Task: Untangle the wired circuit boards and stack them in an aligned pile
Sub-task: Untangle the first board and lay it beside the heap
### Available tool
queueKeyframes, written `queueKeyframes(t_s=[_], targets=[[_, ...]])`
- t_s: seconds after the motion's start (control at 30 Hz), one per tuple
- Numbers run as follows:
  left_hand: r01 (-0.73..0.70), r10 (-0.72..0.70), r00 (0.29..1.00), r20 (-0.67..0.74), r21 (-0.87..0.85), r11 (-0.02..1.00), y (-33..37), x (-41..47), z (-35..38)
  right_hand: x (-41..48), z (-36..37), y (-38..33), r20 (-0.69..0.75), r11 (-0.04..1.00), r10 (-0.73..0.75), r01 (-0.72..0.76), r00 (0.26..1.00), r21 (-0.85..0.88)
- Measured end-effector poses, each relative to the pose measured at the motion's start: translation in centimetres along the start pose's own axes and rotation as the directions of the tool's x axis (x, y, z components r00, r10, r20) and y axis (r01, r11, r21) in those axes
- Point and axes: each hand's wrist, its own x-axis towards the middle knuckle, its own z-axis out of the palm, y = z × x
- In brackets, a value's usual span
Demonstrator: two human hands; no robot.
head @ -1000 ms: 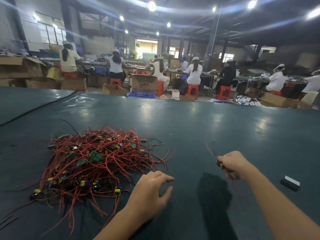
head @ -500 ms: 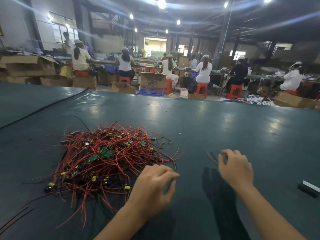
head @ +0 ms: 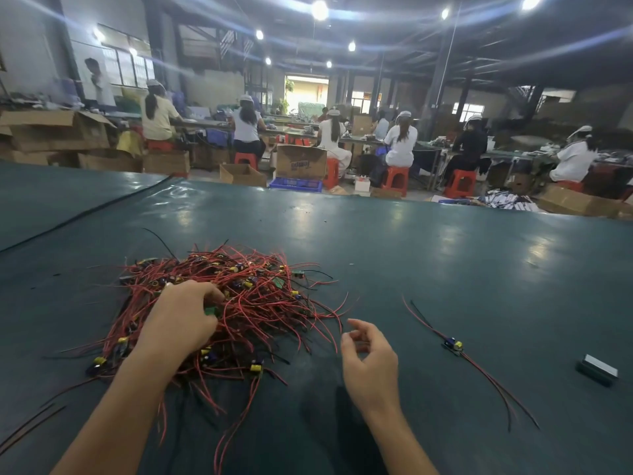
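A tangled heap of small circuit boards with red and black wires (head: pixel 246 299) lies on the dark green table (head: pixel 445 262), left of centre. My left hand (head: pixel 181 320) is down in the heap, its fingers curled into the wires around a green board. My right hand (head: pixel 370 361) hovers just right of the heap with loosely curled fingers and holds nothing. One separated board with its long wires (head: pixel 454 346) lies alone on the table to the right of my right hand.
A small dark block with a pale top (head: pixel 597 370) sits near the right edge. Loose wires (head: pixel 27 430) trail at the lower left. Beyond the table's far edge stand cardboard boxes (head: pixel 301 162), red stools and seated workers.
My right hand has let go of the single wired board, which now lies on the table, and moved left toward the heap. My left hand has reached forward into the heap.
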Motion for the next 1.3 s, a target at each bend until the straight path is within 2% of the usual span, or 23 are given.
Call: queueKeyframes(t_s=[0.1,0.23,0.33,0.4,0.53,0.67,0.73,0.8,0.9,0.97,1.07,1.17,1.3], targets=[[-0.009,0.007,0.999,-0.040,-0.044,0.999,-0.4,0.0,-0.4,-0.2,-0.2,0.3,0.018,1.000,0.014,-0.014,1.000,-0.007],[-0.009,0.008,1.000,-0.014,-0.036,0.999,-0.3,0.1,-0.9,-0.3,-0.3,0.4,0.015,1.000,0.013,-0.013,1.000,-0.004],[-0.089,0.085,0.985,-0.149,-0.017,0.996,0.3,0.0,-1.7,-0.4,-0.3,0.4,0.019,1.000,0.011,-0.011,1.000,0.005],[-0.204,0.181,0.933,-0.311,-0.044,0.978,0.8,0.1,-2.5,-0.5,-0.2,0.4,0.017,1.000,0.005,-0.005,1.000,0.001],[-0.425,0.292,0.772,-0.565,-0.117,0.898,3.3,0.2,-3.7,-0.6,-0.1,0.2,0.014,1.000,0.008,-0.008,1.000,0.029],[-0.630,0.387,0.607,-0.694,-0.123,0.767,7.0,-0.2,-3.1,-1.0,-0.2,-0.9,-0.061,0.994,-0.067,0.071,0.996,0.079],[-0.721,0.496,0.556,-0.667,-0.090,0.687,8.3,-0.6,-1.2,-1.4,-0.3,-1.9,-0.068,0.978,-0.125,0.135,0.990,0.158],[-0.758,0.578,0.574,-0.580,-0.111,0.642,8.9,-1.4,1.7,-1.9,-0.3,-3.0,-0.035,0.937,-0.121,0.125,0.992,0.326],[-0.806,0.664,0.554,-0.503,-0.126,0.578,8.4,-3.0,6.1,-2.4,0.1,-4.3,0.079,0.844,0.046,-0.081,0.996,0.530],[-0.824,0.684,0.540,-0.491,-0.144,0.548,7.8,-3.8,8.0,-2.6,0.4,-4.5,0.143,0.806,0.181,-0.231,0.973,0.545],[-0.811,0.672,0.573,-0.468,-0.205,0.548,6.9,-4.0,9.1,-2.5,0.5,-4.1,0.199,0.727,0.312,-0.368,0.929,0.580],[-0.801,0.677,0.593,-0.435,-0.234,0.551,6.3,-4.1,9.2,-2.3,0.4,-3.9,0.185,0.704,0.346,-0.385,0.920,0.596],[-0.818,0.708,0.572,-0.414,-0.222,0.531,5.7,-4.1,9.5,-2.1,0.5,-3.7,0.157,0.698,0.382,-0.396,0.911,0.596]])
